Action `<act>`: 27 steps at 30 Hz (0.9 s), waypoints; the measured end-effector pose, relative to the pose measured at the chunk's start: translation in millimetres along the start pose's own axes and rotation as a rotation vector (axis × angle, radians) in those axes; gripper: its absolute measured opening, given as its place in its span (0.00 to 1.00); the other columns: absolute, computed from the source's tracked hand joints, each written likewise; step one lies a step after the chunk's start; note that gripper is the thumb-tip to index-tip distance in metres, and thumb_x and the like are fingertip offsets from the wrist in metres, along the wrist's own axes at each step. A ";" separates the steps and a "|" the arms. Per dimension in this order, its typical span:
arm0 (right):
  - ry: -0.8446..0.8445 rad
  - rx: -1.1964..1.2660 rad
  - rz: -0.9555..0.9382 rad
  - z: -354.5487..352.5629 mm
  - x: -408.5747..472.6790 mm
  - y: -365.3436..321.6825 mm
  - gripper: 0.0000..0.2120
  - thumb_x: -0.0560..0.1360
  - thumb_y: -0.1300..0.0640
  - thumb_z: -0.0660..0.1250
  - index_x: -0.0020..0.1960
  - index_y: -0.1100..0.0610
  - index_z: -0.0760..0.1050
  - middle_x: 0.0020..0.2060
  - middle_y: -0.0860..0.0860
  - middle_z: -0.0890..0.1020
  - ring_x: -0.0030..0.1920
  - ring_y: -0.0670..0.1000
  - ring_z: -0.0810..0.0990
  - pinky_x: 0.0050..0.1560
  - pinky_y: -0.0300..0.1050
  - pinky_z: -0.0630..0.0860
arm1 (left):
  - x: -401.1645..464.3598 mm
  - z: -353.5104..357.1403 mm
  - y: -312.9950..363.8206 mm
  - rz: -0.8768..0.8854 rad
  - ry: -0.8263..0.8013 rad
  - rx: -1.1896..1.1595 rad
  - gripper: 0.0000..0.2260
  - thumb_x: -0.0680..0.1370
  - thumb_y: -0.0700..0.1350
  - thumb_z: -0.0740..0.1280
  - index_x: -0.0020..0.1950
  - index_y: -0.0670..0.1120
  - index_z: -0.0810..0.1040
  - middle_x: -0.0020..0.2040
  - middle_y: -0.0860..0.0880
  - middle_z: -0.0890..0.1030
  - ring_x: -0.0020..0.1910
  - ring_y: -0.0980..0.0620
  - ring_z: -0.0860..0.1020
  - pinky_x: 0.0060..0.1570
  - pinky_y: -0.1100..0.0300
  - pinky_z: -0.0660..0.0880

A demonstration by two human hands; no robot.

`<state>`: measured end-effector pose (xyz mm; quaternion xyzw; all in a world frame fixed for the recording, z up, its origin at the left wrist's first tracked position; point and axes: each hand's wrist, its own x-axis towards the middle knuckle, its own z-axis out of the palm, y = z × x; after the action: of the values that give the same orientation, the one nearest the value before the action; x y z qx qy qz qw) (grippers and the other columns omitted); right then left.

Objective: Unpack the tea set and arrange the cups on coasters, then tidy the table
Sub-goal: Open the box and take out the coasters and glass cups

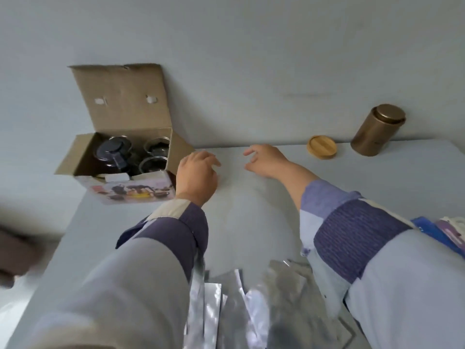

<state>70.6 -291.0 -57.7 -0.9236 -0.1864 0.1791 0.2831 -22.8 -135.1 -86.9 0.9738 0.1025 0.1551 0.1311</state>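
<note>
unpacking not yet begun: left hand [197, 175] and right hand [264, 159], loosely curled and empty, are poised beside the opened tea-set box [125, 157], from which the glass teapot [113, 157] is judged to be lifted next.

Pale grey wall [251, 46] — grey table [251, 210]

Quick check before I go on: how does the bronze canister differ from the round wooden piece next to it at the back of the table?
The bronze canister is tall, metallic and stands upright with a lid on; the wooden piece is a low flat disc of pale wood with a raised rim. The canister sits further right, and the two are apart, not touching. Both are round, stand at the table's far edge by the wall, and neither hand touches them.
</note>
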 end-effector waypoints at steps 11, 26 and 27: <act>-0.040 -0.051 -0.327 107.0 8.3 -175.7 0.15 0.77 0.56 0.64 0.63 0.51 0.75 0.58 0.50 0.79 0.59 0.53 0.77 0.58 0.45 0.74 | -25.7 -92.1 -185.7 -0.389 0.170 0.005 0.16 0.79 0.43 0.58 0.67 0.46 0.72 0.70 0.48 0.69 0.71 0.46 0.64 0.70 0.48 0.62; -0.180 -0.429 -0.373 186.2 52.6 -266.8 0.14 0.75 0.58 0.68 0.60 0.51 0.79 0.57 0.53 0.81 0.56 0.56 0.80 0.56 0.53 0.78 | -51.8 -90.1 -232.8 -0.569 -0.030 -0.498 0.21 0.82 0.43 0.53 0.76 0.51 0.60 0.67 0.43 0.74 0.61 0.44 0.74 0.57 0.56 0.70; -0.196 -0.470 -0.375 186.1 54.8 -269.5 0.14 0.75 0.58 0.68 0.59 0.52 0.79 0.56 0.53 0.81 0.55 0.56 0.80 0.56 0.53 0.78 | -52.3 -90.0 -232.9 -0.564 -0.032 -0.511 0.21 0.82 0.43 0.52 0.76 0.51 0.60 0.66 0.43 0.74 0.61 0.43 0.75 0.58 0.55 0.70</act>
<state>-28.6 25.9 -55.5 -0.8916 -0.4162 0.1641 0.0705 -138.1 92.4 -85.5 0.8455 0.3226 0.1181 0.4088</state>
